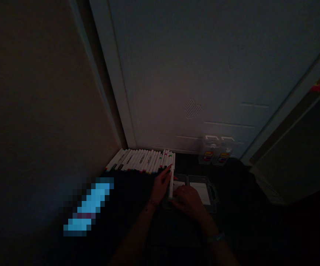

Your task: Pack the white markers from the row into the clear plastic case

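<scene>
The person's two bare hands work over a dark surface, close to the middle of its width, in very dim light. A white marker (171, 184) with a green near end stands out between them, running away from the body above the left edge of an open clear plastic case (213, 210). The left hand (160, 185) has its fingers against the far part of this marker, and the right hand (188, 199) is bent over the case with its fingertips at the green end; in this gloom I cannot tell how firmly either hand is closed. A band (215, 237) circles the right wrist. The case lies flat, its handle toward the right edge of the surface, with a white insert (200, 193) in its right half. Along the far edge, toward the far left corner, a row of white markers (141, 161) lies side by side, with variously coloured ends. Two clear handled cases (212, 157) stand upright side by side near the far right corner, in front of a white panel (160, 74) bearing a raised striped heart (193, 108).
</scene>
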### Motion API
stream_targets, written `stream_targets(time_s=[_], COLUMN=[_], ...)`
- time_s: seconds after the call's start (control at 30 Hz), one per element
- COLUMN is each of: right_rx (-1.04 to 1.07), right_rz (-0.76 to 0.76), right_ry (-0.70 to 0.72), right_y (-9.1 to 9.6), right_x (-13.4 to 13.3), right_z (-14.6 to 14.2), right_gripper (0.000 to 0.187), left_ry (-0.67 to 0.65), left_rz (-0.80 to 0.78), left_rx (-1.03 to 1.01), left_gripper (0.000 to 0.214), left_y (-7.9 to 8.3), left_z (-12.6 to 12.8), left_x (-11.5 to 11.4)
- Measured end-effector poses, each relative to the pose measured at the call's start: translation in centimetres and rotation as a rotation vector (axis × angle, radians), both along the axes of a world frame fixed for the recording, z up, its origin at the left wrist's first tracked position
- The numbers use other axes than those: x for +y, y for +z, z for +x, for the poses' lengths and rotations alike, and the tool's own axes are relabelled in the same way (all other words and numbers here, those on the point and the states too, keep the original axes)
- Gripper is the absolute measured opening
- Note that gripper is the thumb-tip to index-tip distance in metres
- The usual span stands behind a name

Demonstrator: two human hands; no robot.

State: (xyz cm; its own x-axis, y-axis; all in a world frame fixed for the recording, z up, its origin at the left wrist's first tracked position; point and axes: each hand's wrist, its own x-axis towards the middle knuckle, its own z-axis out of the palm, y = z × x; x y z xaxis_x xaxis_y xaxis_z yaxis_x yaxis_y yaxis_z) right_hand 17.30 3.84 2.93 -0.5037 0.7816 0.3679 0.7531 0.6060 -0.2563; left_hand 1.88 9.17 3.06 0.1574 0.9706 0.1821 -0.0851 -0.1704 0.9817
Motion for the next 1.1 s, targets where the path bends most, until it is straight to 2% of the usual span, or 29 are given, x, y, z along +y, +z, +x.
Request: stream_targets(time_s=[0.33,0.53,0.87,1.1], right_rx=[0.041,0.052,0.07,0.055], right_rz=[-0.066,-0.075,-0.066,-0.063], right_ry=[0.019,0.02,0.018,0.016], right_y=[0.1,0.2,0.3,0.2], right_x=[0.0,0.1,0.0,0.0], right_z=[0.1,0.1,0.1,0.1], right_gripper=[0.019,0.017,0.018,0.018], left_ry=[-0.013,-0.017,-0.016,-0.01], left_rz=[-0.004,-0.003,-0.003,0.003], left_rx=[-0.008,-0.022,-0.028,-0.032], left_gripper=[0.055,0.057,0.057,0.058], left_y=[0.1,0.8,0.5,1.0], left_z=[0.1,0.0,0.1,0.0], left_x=[-0.3,-0.7,-0.6,-0.9])
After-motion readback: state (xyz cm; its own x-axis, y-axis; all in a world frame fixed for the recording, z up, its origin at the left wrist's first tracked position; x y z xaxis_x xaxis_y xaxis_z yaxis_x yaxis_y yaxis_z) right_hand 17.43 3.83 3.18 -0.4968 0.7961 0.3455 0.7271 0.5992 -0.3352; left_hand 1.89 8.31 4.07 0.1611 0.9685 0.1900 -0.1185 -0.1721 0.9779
